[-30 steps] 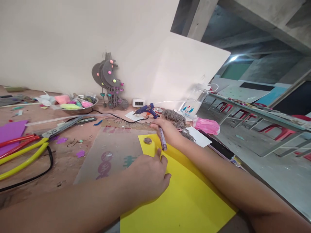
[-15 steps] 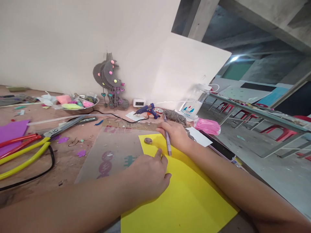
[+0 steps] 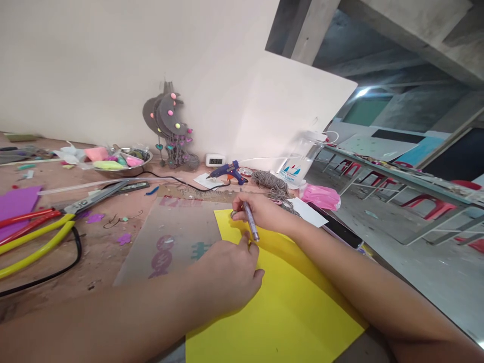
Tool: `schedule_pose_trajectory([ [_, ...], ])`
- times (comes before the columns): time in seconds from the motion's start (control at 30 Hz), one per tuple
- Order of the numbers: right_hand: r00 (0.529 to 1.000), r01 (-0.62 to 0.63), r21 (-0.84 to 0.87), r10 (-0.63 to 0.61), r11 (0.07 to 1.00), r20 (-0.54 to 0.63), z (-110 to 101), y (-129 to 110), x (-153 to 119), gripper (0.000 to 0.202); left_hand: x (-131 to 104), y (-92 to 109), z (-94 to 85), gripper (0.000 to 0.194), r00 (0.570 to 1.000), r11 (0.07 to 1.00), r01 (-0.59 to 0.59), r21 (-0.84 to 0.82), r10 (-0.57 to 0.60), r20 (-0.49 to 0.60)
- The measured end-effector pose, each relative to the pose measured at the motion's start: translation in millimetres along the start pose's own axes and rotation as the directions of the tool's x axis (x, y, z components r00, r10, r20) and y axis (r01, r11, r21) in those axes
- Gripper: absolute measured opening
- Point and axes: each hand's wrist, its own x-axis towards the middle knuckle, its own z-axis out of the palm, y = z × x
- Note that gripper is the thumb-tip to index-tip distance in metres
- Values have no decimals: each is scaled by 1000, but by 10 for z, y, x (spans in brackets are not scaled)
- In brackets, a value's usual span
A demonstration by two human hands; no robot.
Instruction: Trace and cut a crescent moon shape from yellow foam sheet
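A bright yellow sheet (image 3: 291,307) lies in front of me, partly over a translucent printed sheet (image 3: 147,242). My left hand (image 3: 230,275) rests on its left part, fingers apart, with nothing seen in them. Between the fingers of my right hand (image 3: 260,209) is a greyish-purple pen (image 3: 251,222), its lower end slanting toward my left fingers. The fingertips of that same hand touch a small brownish oval piece (image 3: 232,214) near the sheet's top left corner and mostly cover it. What the piece is, I cannot tell.
Large cutters (image 3: 81,204) with red and yellow handles lie left. Behind are a bowl (image 3: 132,169) of colourful clay, a blue glue gun (image 3: 229,172), a small clock (image 3: 215,160) and grey yarn (image 3: 272,184). A clear jug (image 3: 302,159) and phone (image 3: 340,229) stand and lie right.
My right hand has moved left and reached the small oval piece, which lay uncovered before. The pen went along and tilts differently. My left hand stays on the yellow sheet.
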Motion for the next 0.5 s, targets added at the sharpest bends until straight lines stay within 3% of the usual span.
schedule_pose_trajectory([
  [0.13, 989, -39, 72, 29, 997, 142, -85, 69, -34, 13, 3, -2, -24, 41, 998, 998, 52, -45, -51, 36],
  [0.23, 983, -27, 151, -1, 988, 185, -37, 95, -30, 11, 0, -14, -29, 41, 996, 994, 80, -72, -77, 41],
  [0.5, 977, 214, -70, -213, 974, 21, 81, 78, 249, 5, -11, -33, -49, 34, 996, 995, 60, -84, -54, 73],
])
